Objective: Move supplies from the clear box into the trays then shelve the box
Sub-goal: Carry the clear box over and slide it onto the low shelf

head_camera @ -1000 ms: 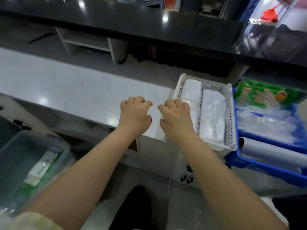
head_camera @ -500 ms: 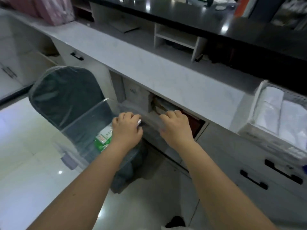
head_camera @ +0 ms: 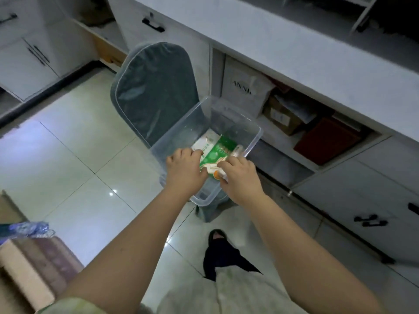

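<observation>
A clear plastic box (head_camera: 229,112) rests on the seat of a grey padded chair (head_camera: 154,87) in front of the counter. Inside the box lies a green and white packet (head_camera: 216,155), with a white packet (head_camera: 204,145) beside it on the left. My left hand (head_camera: 184,172) reaches into the box, its fingers curled at the left edge of the green packet. My right hand (head_camera: 241,177) is in the box too, fingers pinched on the packet's right edge. Both hands hide the packet's near end. The trays are out of view.
A white countertop (head_camera: 306,48) runs along the right, with open shelves (head_camera: 301,123) of boxes and a white bag below it. Drawers with black handles (head_camera: 371,220) sit at the lower right. Cardboard boxes (head_camera: 27,268) stand at the lower left on the tiled floor.
My view swung left and down from the trays on the counter to the box on the chair. Both hands dropped from above the counter into the box and closed on the green packet.
</observation>
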Demonstrator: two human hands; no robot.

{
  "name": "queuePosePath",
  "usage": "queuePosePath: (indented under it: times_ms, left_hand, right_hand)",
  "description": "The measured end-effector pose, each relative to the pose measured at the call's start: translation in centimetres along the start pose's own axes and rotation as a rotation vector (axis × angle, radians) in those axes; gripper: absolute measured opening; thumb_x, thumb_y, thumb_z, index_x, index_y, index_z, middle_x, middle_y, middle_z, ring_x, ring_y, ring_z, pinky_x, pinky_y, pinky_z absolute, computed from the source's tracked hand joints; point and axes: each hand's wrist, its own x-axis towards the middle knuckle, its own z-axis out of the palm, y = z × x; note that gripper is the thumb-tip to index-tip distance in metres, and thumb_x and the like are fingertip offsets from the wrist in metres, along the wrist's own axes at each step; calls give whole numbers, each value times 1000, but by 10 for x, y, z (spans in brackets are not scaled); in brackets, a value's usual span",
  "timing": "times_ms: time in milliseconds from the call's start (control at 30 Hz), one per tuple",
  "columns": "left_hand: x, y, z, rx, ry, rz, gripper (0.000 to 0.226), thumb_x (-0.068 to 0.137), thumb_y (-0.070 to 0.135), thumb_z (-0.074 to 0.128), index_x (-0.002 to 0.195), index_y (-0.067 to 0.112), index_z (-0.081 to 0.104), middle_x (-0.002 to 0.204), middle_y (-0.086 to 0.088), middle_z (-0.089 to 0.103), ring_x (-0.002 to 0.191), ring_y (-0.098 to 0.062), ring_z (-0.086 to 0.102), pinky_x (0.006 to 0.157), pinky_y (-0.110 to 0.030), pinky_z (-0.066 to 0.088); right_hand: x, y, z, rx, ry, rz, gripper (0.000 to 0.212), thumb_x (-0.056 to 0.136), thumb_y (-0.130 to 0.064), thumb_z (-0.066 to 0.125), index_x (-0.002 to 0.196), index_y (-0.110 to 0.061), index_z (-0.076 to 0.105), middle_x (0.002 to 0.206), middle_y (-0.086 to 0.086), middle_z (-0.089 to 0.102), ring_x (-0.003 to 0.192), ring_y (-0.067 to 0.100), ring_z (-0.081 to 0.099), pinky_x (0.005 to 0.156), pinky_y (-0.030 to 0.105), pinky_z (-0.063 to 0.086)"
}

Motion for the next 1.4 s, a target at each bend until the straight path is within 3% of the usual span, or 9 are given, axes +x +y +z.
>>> queuePosePath:
  times_ms: [300, 600, 800, 900, 1033, 1133, 1200, 1300, 1400]
  left_hand:
    - [96, -73, 31, -57, -210, -131, 45, 86, 27, 57, 130, 22, 51, 129, -9, 54, 122, -32, 41, 96, -44, 37]
    - [175, -106, 55, -55, -362, 108, 49, 85, 18, 57, 133, 19, 50, 128, -11, 52, 119, -32, 44, 96, -41, 37]
    - [218, -151, 90, -72, -547, 288, 65, 83, 22, 64, 142, 26, 38, 152, -16, 26, 137, -35, 23, 107, -47, 31]
    - [235, -176, 106, -126, -597, 333, 74, 83, 23, 67, 146, 30, 30, 154, -15, 23, 137, -37, 20, 106, -52, 32]
    - [245, -215, 120, -266, -643, 330, 87, 80, 19, 71, 149, 34, 20, 155, -10, 24, 140, -33, 19, 110, -48, 26]
    - [249, -244, 131, -560, -690, 26, 97, 77, 10, 76, 150, 36, 17, 154, -7, 28, 138, -26, 30, 101, -36, 38]
    - [250, -258, 136, -776, -820, -237, 101, 77, 2, 76, 149, 39, 16, 153, -7, 32, 133, -26, 39, 90, -38, 47]
    - [246, -269, 146, -885, -1080, -383, 92, 77, -5, 70, 143, 44, 29, 139, -1, 52, 115, -29, 57, 73, -45, 54]
    - [231, -273, 157, -941, -1173, -427, 94, 75, -18, 58, 140, 46, 34, 136, -4, 53, 112, -30, 58, 76, -48, 52]
  right_hand:
    - [87, 6, 68, 259, -80, 223, 33, 81, -18, 65, 114, -17, 63, 112, 5, 61, 109, 29, 48, 90, 41, 37]
    - [133, 11, 100, 348, 5, 502, 31, 79, -15, 71, 110, -12, 67, 107, 10, 58, 108, 31, 46, 91, 43, 42]
    - [117, -8, 142, 289, 5, 706, 40, 74, -7, 70, 113, -12, 65, 108, 15, 57, 106, 36, 47, 88, 42, 40]
    - [111, -21, 159, 243, 35, 887, 56, 73, -8, 71, 126, -18, 56, 127, 17, 50, 116, 38, 40, 96, 46, 38]
    - [89, -29, 181, 217, -93, 1019, 88, 78, -18, 71, 148, -35, 20, 153, 19, 20, 132, 44, 25, 105, 52, 31]
    - [68, -35, 199, 563, -27, 1144, 107, 76, -18, 76, 149, -39, -1, 159, 7, 9, 140, 31, 22, 105, 46, 33]
    - [59, -39, 207, 859, 179, 1272, 112, 75, -11, 77, 146, -48, -1, 154, -8, 22, 132, 24, 39, 99, 39, 43]
    - [47, -45, 221, 1227, 408, 1500, 108, 74, -1, 75, 138, -62, 12, 148, -2, 37, 124, 23, 49, 90, 40, 50]
    - [35, -52, 241, 1558, 422, 1503, 86, 75, 9, 63, 133, -50, 38, 139, 3, 52, 112, 25, 59, 73, 41, 54]
